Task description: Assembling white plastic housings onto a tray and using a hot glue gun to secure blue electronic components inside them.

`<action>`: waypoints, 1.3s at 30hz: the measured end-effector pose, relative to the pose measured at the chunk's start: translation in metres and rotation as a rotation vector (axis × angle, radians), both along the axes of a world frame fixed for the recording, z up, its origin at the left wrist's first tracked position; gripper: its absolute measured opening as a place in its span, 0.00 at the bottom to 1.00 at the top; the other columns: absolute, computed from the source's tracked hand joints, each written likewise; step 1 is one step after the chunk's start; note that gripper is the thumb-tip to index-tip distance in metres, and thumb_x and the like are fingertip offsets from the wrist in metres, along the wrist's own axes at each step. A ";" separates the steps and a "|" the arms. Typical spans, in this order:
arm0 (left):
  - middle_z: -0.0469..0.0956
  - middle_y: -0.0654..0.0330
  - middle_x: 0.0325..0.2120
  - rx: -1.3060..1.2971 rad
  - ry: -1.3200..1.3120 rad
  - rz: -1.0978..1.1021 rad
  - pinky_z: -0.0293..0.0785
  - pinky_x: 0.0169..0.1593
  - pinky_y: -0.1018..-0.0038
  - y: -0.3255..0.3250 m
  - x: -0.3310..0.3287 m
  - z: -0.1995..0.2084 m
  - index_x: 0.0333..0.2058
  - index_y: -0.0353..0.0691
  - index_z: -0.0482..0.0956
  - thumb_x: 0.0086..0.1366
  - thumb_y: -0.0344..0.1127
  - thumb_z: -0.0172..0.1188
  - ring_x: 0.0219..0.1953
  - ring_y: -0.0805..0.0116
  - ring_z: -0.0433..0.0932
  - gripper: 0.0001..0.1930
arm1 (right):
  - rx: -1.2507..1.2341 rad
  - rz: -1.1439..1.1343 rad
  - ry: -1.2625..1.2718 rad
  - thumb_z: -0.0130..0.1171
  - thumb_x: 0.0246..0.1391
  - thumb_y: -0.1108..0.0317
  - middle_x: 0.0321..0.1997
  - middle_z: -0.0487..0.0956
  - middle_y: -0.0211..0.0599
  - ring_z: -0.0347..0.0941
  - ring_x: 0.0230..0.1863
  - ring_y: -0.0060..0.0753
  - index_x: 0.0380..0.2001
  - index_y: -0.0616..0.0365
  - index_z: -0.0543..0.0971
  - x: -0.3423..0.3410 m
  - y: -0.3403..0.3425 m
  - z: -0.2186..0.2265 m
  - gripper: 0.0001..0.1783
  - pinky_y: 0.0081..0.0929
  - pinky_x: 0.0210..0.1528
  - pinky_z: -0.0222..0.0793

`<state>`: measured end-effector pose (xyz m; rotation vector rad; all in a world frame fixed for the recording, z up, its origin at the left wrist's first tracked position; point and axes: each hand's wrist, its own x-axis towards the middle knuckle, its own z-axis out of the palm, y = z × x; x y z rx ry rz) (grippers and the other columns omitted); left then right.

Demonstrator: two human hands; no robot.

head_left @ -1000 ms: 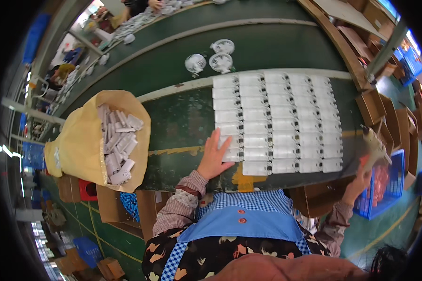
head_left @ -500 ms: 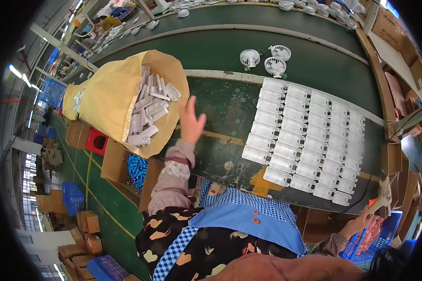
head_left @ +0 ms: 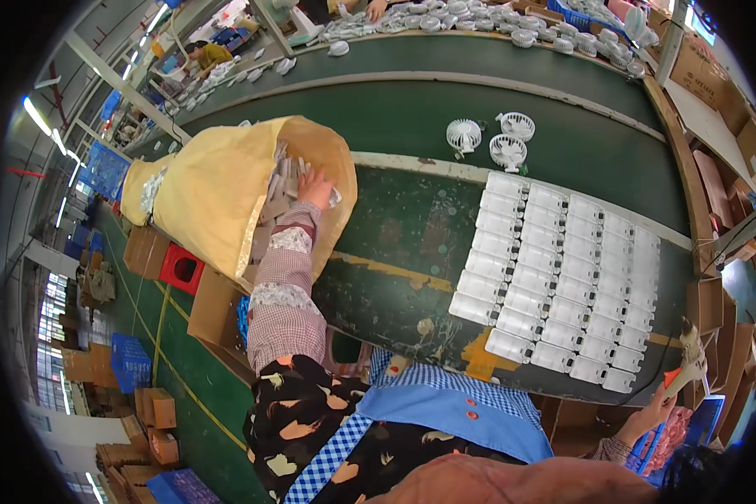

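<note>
Green worktop [head_left: 395, 218] spans the middle, rows of white plastic casings [head_left: 554, 277] lying toward three o'clock. At ten o'clock the left hand [head_left: 315, 190] reaches among pale pieces [head_left: 282, 178] inside a yellow sack [head_left: 214, 172], its grip unclear; at four, the right hand [head_left: 649, 415] grasps a glue gun [head_left: 694, 359].

Dark printed line on side of brown carton [head_left: 702, 77], upper right, beyond surface [head_left: 386, 231]; runs slanted with carton, small and blurred toward lens rim, too faint to read with certainty. Bag [head_left: 214, 176] shows no readable lettering; white pieces [head_left: 573, 290] likewise. No other label, number or sign legible.
</note>
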<state>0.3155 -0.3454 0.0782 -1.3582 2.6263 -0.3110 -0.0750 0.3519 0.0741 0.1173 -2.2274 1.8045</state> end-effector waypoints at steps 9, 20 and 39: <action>0.71 0.57 0.43 0.062 -0.091 -0.177 0.56 0.58 0.60 -0.021 0.000 0.009 0.39 0.45 0.76 0.58 0.32 0.47 0.52 0.58 0.66 0.12 | 0.085 0.011 -0.017 0.52 0.53 0.72 0.39 0.72 0.31 0.62 0.36 0.21 0.47 0.66 0.70 -0.001 -0.009 0.002 0.17 0.18 0.40 0.58; 0.77 0.49 0.32 0.064 0.610 -0.145 0.71 0.41 0.61 -0.020 -0.010 0.020 0.39 0.36 0.72 0.53 0.26 0.56 0.36 0.48 0.76 0.12 | 0.179 0.002 0.001 0.50 0.55 0.70 0.32 0.69 0.29 0.59 0.32 0.22 0.43 0.66 0.71 0.010 -0.041 0.021 0.14 0.20 0.36 0.57; 0.73 0.52 0.35 0.414 0.821 -0.269 0.68 0.44 0.66 0.120 -0.084 -0.009 0.44 0.42 0.73 0.55 0.28 0.54 0.39 0.52 0.71 0.16 | 0.322 -0.007 0.066 0.52 0.54 0.67 0.29 0.67 0.27 0.57 0.29 0.20 0.46 0.65 0.71 0.003 -0.042 0.020 0.18 0.19 0.32 0.54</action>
